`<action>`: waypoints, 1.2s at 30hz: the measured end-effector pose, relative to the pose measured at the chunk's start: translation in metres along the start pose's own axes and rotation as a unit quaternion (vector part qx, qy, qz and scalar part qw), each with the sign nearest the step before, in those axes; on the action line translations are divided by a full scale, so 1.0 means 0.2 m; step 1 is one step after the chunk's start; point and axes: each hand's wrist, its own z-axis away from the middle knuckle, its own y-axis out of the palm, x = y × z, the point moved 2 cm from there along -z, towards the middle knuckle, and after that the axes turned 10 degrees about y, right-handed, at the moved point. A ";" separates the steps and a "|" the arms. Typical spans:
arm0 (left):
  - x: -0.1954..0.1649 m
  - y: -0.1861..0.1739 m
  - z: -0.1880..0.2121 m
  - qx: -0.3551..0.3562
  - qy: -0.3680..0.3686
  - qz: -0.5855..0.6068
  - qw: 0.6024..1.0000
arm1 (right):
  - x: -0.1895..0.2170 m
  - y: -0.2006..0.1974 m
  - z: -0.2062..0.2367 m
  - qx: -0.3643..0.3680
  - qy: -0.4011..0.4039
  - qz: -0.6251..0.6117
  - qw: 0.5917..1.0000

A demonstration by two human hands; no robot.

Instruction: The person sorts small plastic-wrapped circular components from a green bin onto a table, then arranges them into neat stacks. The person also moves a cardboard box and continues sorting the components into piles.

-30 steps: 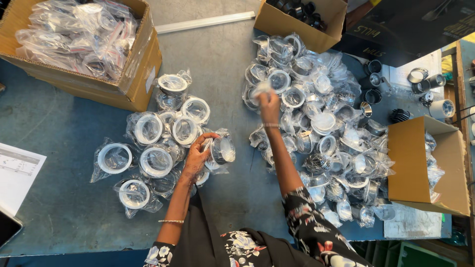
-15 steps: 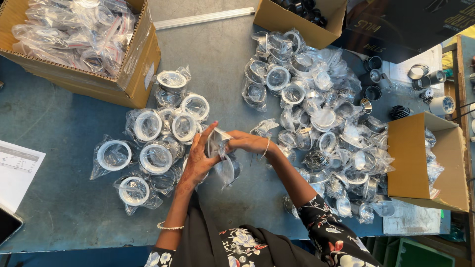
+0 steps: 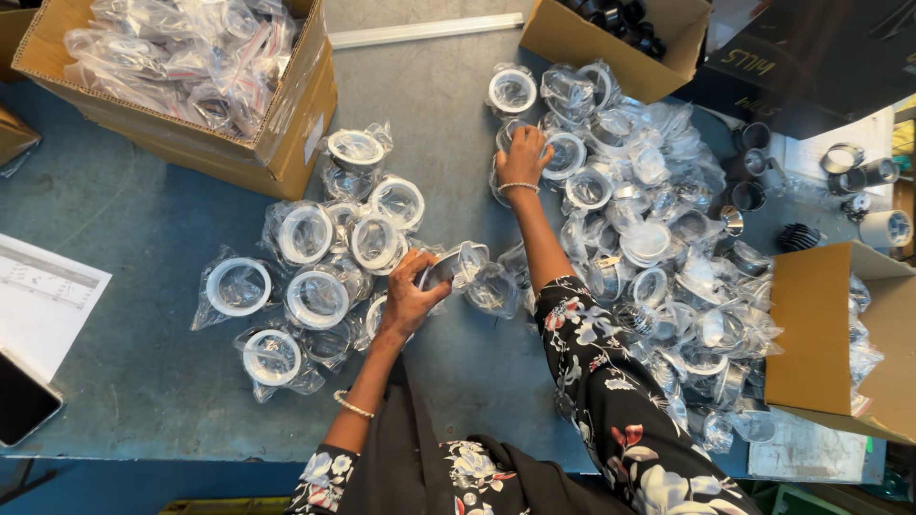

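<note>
My left hand [image 3: 410,298] grips a clear plastic bag with a metal ring fitting [image 3: 456,269] inside, held just above the blue-grey table [image 3: 143,381]. My right hand [image 3: 520,153] reaches out to the far side and closes on another bagged ring [image 3: 510,133] at the edge of the big heap of bagged fittings [image 3: 658,238]. To the left of my left hand lies a smaller group of bagged white-rimmed rings [image 3: 320,257], laid flat side by side.
An open cardboard box full of bagged parts [image 3: 191,67] stands at the back left. Another box with black parts [image 3: 620,38] is at the back. A box [image 3: 830,334] stands at the right. Paper sheet [image 3: 43,300] and a dark device [image 3: 24,405] lie left.
A second ago my right hand was out on the heap, then came back to meet my left hand over a bag. Now it has stretched out to the heap again; my left keeps the bag.
</note>
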 end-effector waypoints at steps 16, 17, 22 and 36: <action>0.26 -0.21 0.27 -0.121 -0.090 0.293 0.944 | -0.52 -0.09 1.29 0.466 0.191 -0.431 0.749; 0.25 -0.23 0.28 -0.136 -0.093 0.297 0.941 | -0.50 -0.08 1.36 0.465 0.147 -0.353 0.798; 0.22 -0.39 0.35 -0.207 -0.070 0.340 0.915 | -0.31 -0.11 1.49 0.399 0.163 -0.258 0.865; 0.12 -0.67 0.38 -0.183 -0.265 -0.189 0.928 | 0.48 -0.29 1.72 0.409 0.246 -0.416 0.774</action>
